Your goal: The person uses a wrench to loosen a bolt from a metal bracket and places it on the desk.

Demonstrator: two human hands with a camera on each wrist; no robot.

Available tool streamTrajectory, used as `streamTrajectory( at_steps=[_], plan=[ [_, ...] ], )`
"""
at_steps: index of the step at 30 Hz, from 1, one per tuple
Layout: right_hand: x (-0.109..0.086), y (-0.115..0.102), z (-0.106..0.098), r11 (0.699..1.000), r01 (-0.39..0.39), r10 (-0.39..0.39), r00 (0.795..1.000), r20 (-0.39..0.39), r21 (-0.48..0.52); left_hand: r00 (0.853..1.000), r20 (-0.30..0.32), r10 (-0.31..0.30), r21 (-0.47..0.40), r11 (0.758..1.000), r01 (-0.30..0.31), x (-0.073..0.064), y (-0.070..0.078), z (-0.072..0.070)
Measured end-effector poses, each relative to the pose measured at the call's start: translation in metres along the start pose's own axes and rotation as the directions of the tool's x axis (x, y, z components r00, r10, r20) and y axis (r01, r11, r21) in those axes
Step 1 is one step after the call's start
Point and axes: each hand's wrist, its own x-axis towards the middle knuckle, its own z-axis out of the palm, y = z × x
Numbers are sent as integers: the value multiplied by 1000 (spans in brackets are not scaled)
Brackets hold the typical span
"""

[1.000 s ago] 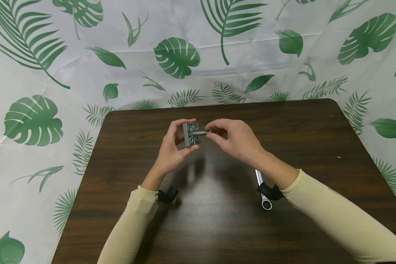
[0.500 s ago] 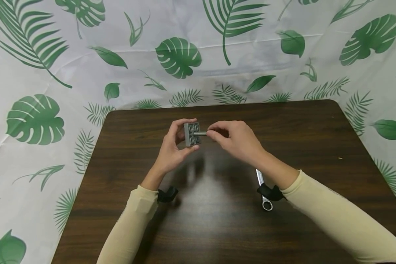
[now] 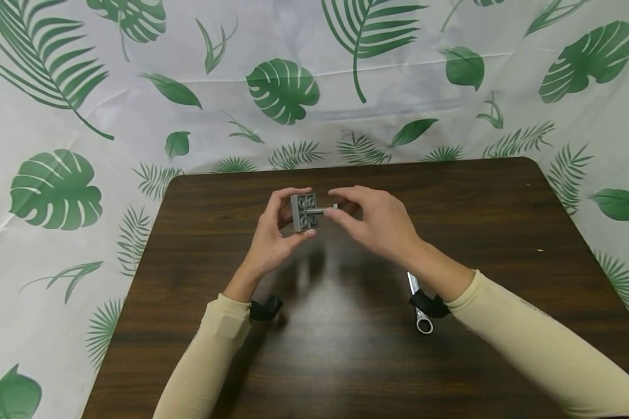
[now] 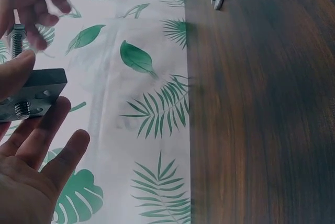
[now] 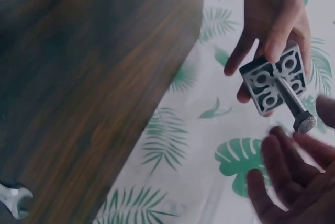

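Observation:
Between its thumb and fingers my left hand [image 3: 270,240] grips a small square grey block [image 3: 297,216] with round recesses on its face. A hex-head bolt [image 5: 292,101] runs through the middle of the block, and its threaded tip [image 4: 22,110] pokes out the far side. My right hand [image 3: 381,220] is at the bolt's head end. In the right wrist view its thumb and fingers are spread apart, with the bolt head [image 5: 304,123] uncovered near the fingertips. Block and bolt are held up above the table.
A combination wrench [image 3: 424,324] lies on the dark wooden table [image 3: 335,361], partly hidden under my right wrist and its black strap [image 3: 430,304]. Behind the table hangs a white sheet [image 3: 209,99] printed with green leaves.
My right hand pinched the bolt's head end half a second ago. Now its fingers have spread off the head. The left hand and block have barely moved.

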Motion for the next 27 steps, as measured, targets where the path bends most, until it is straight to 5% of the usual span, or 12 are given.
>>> streamTrajectory(
  at_steps=[3, 5, 9, 14, 19, 23, 27],
  plan=[
    [1, -1, -2, 994, -104, 102, 993, 60, 27, 1000, 3, 7, -2, 1000, -7, 0, 0, 1],
    [1, -1, -4, 994, -100, 97, 992, 80, 41, 1000, 4, 6, -7, 1000, -6, 0, -2, 1],
    [1, 1, -4, 996, 85, -86, 996, 20, 23, 1000, -1, 7, -21, 1000, -7, -2, -18, 0],
    [2, 5, 1, 960, 272, -276, 960, -55, -59, 1000, -6, 10, -24, 1000, -10, -3, -20, -1],
    [0, 3, 2, 994, 83, -83, 997, 4, -66, 1000, -11, 14, -19, 1000, -14, -3, -5, 0],
    [-2, 2, 0, 992, -88, 97, 990, 98, -93, 1000, -2, 15, -12, 1000, -15, -2, -2, 0],
    [-1, 2, -1, 995, -72, 80, 990, 118, -66, 1000, -6, 22, -3, 1000, -22, -2, -2, 0]
  ],
)
